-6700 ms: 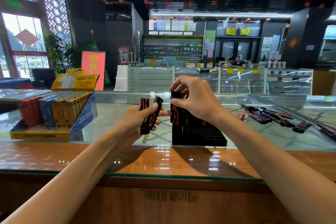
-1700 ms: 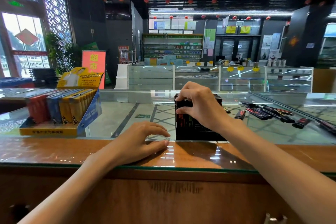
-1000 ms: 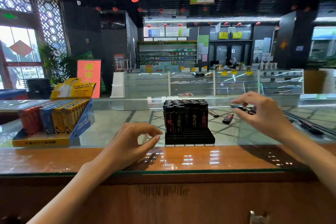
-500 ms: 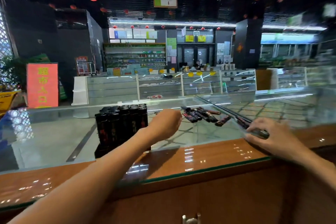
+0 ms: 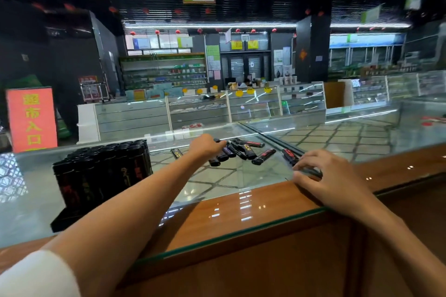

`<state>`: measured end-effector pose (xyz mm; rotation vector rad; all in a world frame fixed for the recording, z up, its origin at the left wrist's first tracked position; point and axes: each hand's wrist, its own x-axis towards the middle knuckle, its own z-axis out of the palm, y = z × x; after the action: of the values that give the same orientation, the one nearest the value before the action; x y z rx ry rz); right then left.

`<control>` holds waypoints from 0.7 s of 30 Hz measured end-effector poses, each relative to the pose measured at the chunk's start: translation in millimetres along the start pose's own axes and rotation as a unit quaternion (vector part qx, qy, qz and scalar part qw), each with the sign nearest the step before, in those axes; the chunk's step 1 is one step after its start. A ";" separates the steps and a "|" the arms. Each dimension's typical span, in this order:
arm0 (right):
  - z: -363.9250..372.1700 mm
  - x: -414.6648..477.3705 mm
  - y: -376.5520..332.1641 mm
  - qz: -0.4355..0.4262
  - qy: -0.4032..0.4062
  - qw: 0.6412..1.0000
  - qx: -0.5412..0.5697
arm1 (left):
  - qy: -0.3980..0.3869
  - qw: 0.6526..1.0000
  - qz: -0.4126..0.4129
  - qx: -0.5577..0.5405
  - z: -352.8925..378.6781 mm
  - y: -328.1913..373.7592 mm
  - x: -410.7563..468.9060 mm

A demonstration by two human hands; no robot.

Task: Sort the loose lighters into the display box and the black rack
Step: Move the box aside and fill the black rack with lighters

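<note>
Part-sorted: black rack point(image 5: 103, 171) seen filled; loose lighters point(image 5: 243, 150) left scattered to its right, left hand point(image 5: 206, 148) laid on them, grip indiscernible; right hand point(image 5: 331, 177), farther right, curled round single lighter point(image 5: 312, 172).

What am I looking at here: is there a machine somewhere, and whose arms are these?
There is no machine. A person wears a wide-angle camera on the head, so this single picture looks forward and down at their own bare hands. They stand at a glass counter in a shop. On its left side stands a black rack packed with upright lighters. Further right, loose lighters lie in a small heap. The left hand reaches onto that heap; whether it grips one is hidden. The right hand pinches a dark lighter near the front of the glass.
</note>
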<state>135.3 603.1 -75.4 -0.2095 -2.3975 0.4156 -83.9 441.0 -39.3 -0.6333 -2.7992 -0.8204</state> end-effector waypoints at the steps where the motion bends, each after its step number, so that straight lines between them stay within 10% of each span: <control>1: 0.3 -0.7 0.0 0.000 0.001 1.000 0.001 | 0.003 1.000 -0.007 0.009 3.6 1.8 4.0; 21: -0.3 -3.4 -1.2 0.009 0.002 1.000 0.013 | -0.197 0.977 0.082 -0.026 -24.3 10.4 -29.2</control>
<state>138.0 601.2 -76.8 -0.2214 -2.3868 0.4534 -52.4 425.3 -21.6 -1.1328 -3.0173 -0.8126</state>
